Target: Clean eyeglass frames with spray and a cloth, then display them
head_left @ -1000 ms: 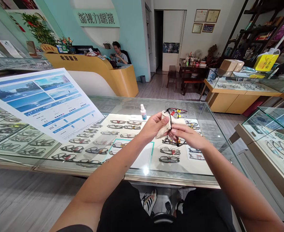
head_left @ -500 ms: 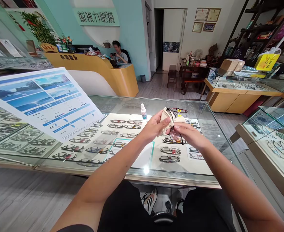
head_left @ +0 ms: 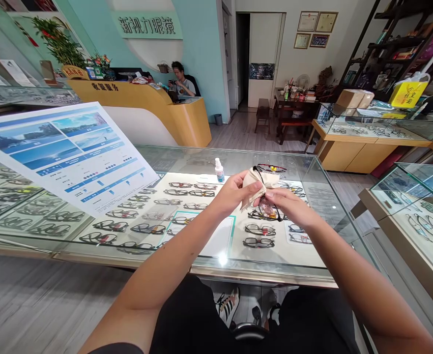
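Observation:
Above the glass counter, my left hand [head_left: 241,191] is closed on a cream cleaning cloth [head_left: 252,183], wrapped round one side of a pair of dark-framed glasses [head_left: 270,209]. My right hand [head_left: 287,202] pinches the same glasses near the bridge, its fingertips close to my left thumb. One lens hangs uncovered below the fingers; the cloth and my left fingers cover the other. A white spray bottle [head_left: 219,172] with a blue label stands upright on the glass, left of my hands.
Rows of spectacle frames [head_left: 258,229] lie inside the glass display counter [head_left: 187,156]. A printed sheet [head_left: 101,162] stands tilted at the left. Behind it a person [head_left: 184,83] sits at a yellow reception desk [head_left: 187,118]. Another display case [head_left: 408,206] stands at the right.
The cloth has shifted and refolded slightly in my left fingers, with more of it hanging at the lower left. My right hand and the glasses have hardly moved.

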Demonstrator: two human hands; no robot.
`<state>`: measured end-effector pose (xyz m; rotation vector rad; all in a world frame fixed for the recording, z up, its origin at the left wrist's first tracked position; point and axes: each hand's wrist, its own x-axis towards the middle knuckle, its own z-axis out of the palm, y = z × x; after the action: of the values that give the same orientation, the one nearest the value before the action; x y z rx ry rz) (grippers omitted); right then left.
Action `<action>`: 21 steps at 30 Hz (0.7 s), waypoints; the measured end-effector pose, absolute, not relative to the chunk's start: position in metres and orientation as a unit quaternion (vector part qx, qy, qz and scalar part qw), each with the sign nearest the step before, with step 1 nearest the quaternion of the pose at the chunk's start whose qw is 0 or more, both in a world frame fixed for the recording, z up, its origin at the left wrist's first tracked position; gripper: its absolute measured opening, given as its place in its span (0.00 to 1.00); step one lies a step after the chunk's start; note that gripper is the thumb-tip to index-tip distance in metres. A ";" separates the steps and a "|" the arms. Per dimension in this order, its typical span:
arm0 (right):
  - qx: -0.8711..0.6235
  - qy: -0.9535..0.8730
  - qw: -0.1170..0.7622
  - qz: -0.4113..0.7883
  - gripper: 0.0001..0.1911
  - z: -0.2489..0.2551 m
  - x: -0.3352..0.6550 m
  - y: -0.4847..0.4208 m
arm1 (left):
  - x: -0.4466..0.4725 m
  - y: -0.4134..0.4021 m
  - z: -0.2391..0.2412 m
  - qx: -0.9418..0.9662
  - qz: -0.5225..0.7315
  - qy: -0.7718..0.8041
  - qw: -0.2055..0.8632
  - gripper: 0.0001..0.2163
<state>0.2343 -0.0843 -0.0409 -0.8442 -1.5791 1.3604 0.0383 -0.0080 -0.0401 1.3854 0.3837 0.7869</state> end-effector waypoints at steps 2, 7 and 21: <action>-0.344 -0.625 0.433 0.551 0.25 -0.042 0.234 -0.084 | 0.039 -0.007 -0.040 0.610 0.352 0.158 0.692 0.22; -0.359 -0.604 0.435 0.564 0.27 -0.042 0.235 -0.084 | 0.040 -0.007 -0.039 0.588 0.348 0.145 0.716 0.26; -0.341 -0.635 0.461 0.518 0.24 -0.038 0.234 -0.085 | 0.042 -0.008 -0.044 0.587 0.416 0.194 0.667 0.24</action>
<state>0.2341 -0.0848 -0.0378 -0.8386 -1.5623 1.2740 0.0425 -0.0079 -0.0443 1.3247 0.4369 0.9380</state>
